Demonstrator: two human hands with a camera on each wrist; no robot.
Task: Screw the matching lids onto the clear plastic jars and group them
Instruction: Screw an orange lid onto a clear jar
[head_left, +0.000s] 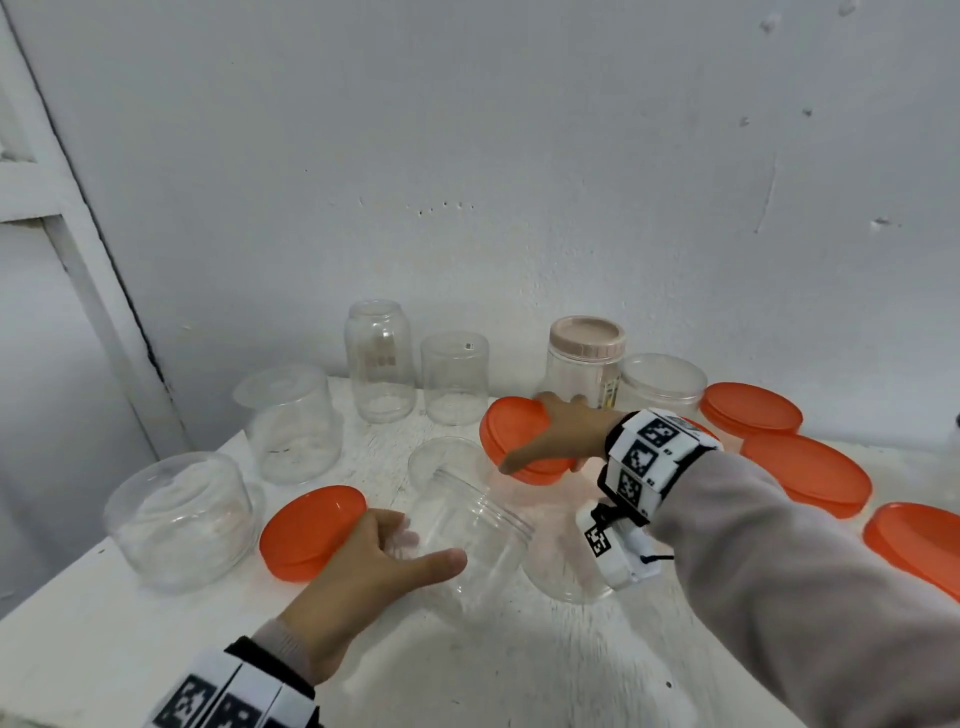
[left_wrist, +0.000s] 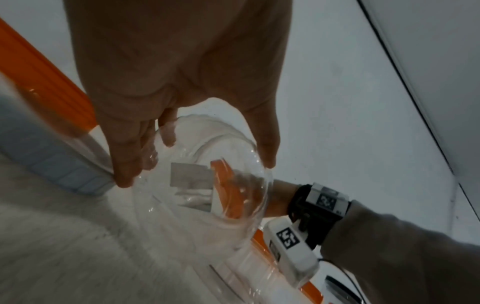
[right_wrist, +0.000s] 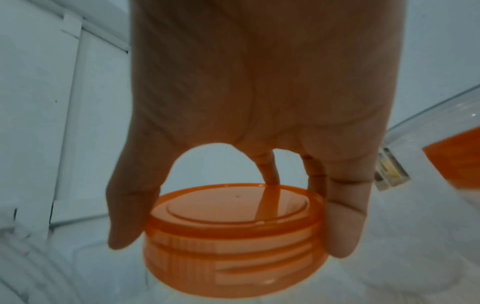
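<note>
My left hand (head_left: 431, 545) grips a clear open jar (head_left: 478, 530) and holds it tilted at the middle of the white table (head_left: 519, 665). The left wrist view shows the left hand's (left_wrist: 197, 170) fingers and thumb curled round the jar (left_wrist: 202, 195). Just behind the jar, my right hand (head_left: 530, 434) holds an orange screw lid (head_left: 506, 426) by its rim. In the right wrist view the lid (right_wrist: 233, 205) sits between the right hand's (right_wrist: 231, 244) thumb and fingers, its threaded skirt facing down.
Several clear jars stand mouth down at the left and back (head_left: 179, 525) (head_left: 291, 421) (head_left: 379, 358) (head_left: 454, 376). A beige-lidded jar (head_left: 584, 364) stands against the wall. Orange lids lie at the left (head_left: 311, 525) and right (head_left: 805, 467). Another clear jar (head_left: 566, 566) sits under my right wrist.
</note>
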